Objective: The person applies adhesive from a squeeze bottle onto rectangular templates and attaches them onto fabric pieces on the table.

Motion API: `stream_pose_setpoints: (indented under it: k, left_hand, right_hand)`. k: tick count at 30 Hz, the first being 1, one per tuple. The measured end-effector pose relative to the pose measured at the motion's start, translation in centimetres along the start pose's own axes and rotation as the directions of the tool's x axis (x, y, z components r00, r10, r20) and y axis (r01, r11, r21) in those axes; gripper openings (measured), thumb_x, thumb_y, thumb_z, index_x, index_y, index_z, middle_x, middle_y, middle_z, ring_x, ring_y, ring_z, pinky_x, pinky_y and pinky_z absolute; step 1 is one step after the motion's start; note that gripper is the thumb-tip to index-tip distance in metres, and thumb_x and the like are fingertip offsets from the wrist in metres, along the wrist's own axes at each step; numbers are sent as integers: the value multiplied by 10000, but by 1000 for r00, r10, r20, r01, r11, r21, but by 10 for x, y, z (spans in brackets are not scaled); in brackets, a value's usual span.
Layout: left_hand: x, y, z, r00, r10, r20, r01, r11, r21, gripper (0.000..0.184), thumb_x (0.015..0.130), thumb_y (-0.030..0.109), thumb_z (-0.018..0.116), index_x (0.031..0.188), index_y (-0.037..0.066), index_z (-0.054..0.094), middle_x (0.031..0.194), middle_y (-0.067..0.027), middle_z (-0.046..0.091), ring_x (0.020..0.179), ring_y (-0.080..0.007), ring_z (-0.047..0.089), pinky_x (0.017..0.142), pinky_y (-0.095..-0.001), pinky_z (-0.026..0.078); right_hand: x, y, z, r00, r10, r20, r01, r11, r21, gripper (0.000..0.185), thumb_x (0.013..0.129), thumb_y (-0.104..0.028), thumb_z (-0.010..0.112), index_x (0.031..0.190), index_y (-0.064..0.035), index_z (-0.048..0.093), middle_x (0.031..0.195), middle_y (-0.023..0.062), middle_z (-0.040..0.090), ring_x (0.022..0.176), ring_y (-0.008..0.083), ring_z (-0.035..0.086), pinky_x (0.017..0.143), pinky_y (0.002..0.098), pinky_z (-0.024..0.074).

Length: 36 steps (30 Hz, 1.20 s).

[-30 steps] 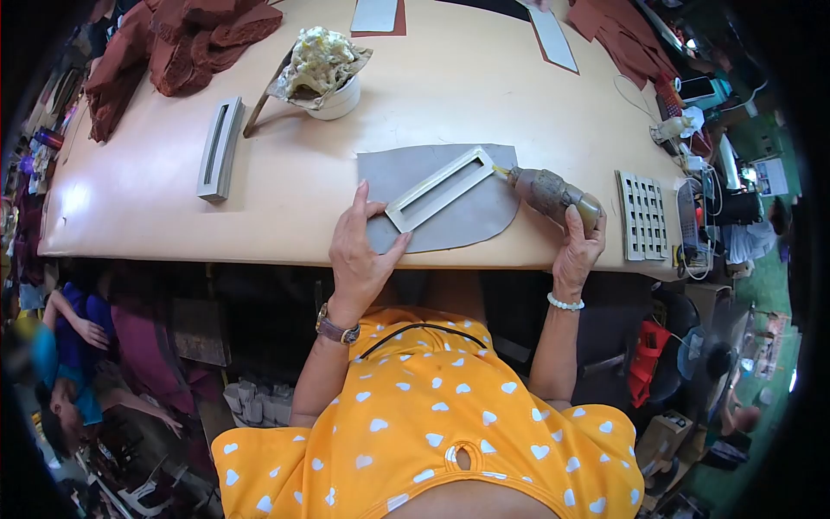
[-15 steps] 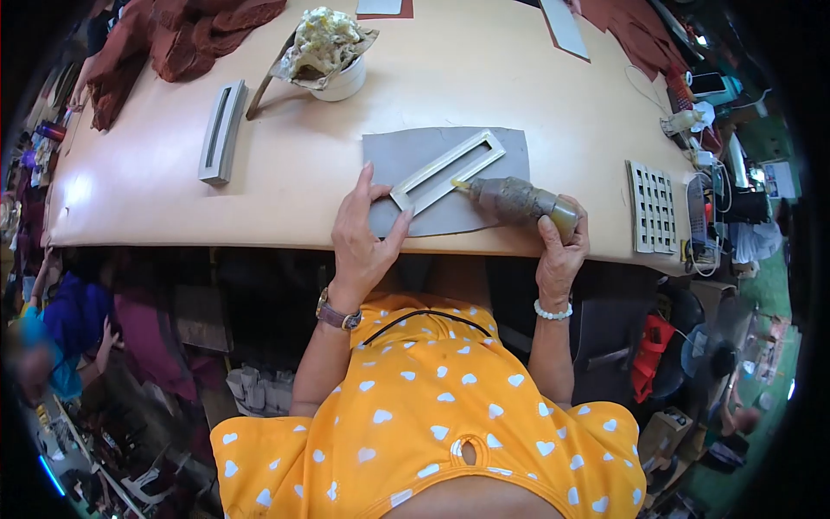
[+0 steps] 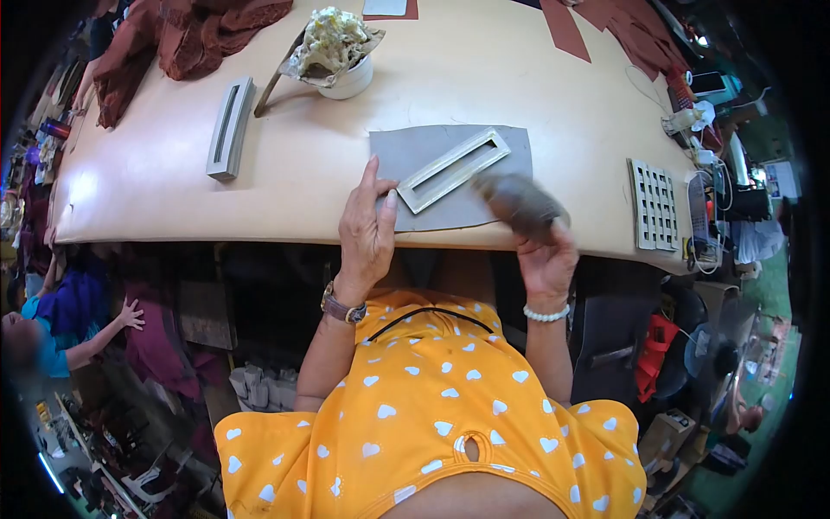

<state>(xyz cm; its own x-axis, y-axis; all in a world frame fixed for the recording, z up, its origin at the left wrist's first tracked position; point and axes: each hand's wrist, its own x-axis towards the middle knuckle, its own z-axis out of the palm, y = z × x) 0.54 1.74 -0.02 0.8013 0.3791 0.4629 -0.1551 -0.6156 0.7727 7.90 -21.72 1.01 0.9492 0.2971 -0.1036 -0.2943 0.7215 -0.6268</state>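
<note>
A grey rectangular sheet (image 3: 517,156) lies near the table's front edge, with a pale, slotted rectangular frame (image 3: 454,170) lying diagonally on it. My left hand (image 3: 367,229) rests at the sheet's left side, fingers stretched out and apart. Its fingertips are close to the frame's lower-left end; whether they touch it is hard to tell. In my right hand (image 3: 546,268) is a dark, stained squeeze bottle (image 3: 521,206), blurred by motion and tilted over the sheet's right part. The bottle's nozzle cannot be made out.
Stacked slotted frames (image 3: 230,130) stand at the left. Behind is a white tub (image 3: 350,80) with a crusted mass and a stick. A slotted metal block (image 3: 654,206) sits at the right edge. Reddish-brown material (image 3: 194,35) lies at the back left. A co-worker's hand (image 3: 131,315) shows at far left.
The bottle has swung, its nozzle end moving away from the frame. My left thumb has drawn back from the frame's corner. At the back right, a white strip has gone from the reddish-brown piece.
</note>
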Motion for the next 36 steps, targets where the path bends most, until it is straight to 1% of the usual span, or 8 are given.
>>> stream_pose_setpoints:
  k: [3,4,9,10,13,17,23,36]
  left_hand:
    - [0,1,3,1000,-31,-7,31,1000,2,540,838,60,566,1336,-20,374,937,-132,612,882,-272,575,816,-357,449]
    - [0,2,4,999,-32,-10,32,999,24,566,815,39,591,1335,-19,376,934,-130,614,881,-271,576,815,-357,450]
    - [-2,4,4,998,-55,-8,55,996,70,606,777,18,647,1325,-22,391,953,-123,625,890,-230,600,836,-336,457]
    - [2,3,3,999,-31,-9,32,996,79,616,773,22,656,1326,-21,390,951,-122,625,886,-230,600,830,-338,460]
    - [1,4,5,999,-40,-10,41,997,62,631,765,27,666,1330,-14,387,944,-125,620,873,-248,591,814,-352,458]
    - [-1,4,5,1000,-27,-6,27,998,55,633,762,26,661,1330,-12,386,937,-131,610,871,-274,570,808,-376,447]
    - [-2,2,5,1000,-9,-12,10,998,69,622,771,27,659,1332,0,393,948,-126,605,871,-258,582,809,-362,454]
    - [0,4,4,1000,-20,-11,20,998,64,612,769,33,665,1324,-1,409,948,-123,615,880,-247,592,817,-356,458]
  right_hand:
    - [21,-23,1,985,-161,-53,158,985,-66,350,812,-197,629,1095,-12,539,1122,135,587,1017,242,584,857,325,485]
    - [34,-29,-6,958,-276,-76,243,926,-290,320,810,-178,635,1061,-15,524,1091,114,584,986,225,581,831,324,481]
    - [73,-35,-26,857,-514,-41,162,344,-925,232,798,-102,663,924,-19,487,972,90,579,859,221,568,762,342,448]
    - [67,-38,-7,805,-574,149,83,-139,-987,209,786,-83,646,934,-6,520,951,131,582,885,275,563,807,363,438]
    - [54,-32,44,606,-527,596,287,-554,-782,215,761,-66,637,951,-6,555,956,166,573,908,334,541,842,395,426]
    - [67,-5,63,799,-260,543,463,-311,-830,210,790,-23,519,986,40,559,976,188,557,932,351,540,829,424,443]
    - [90,13,62,961,-130,243,147,-505,-850,265,802,-46,469,1027,56,566,1024,209,555,974,370,539,843,430,438]
    - [85,-10,77,868,-265,420,344,-288,-894,186,772,-115,541,835,15,659,975,166,605,904,348,571,809,409,455]
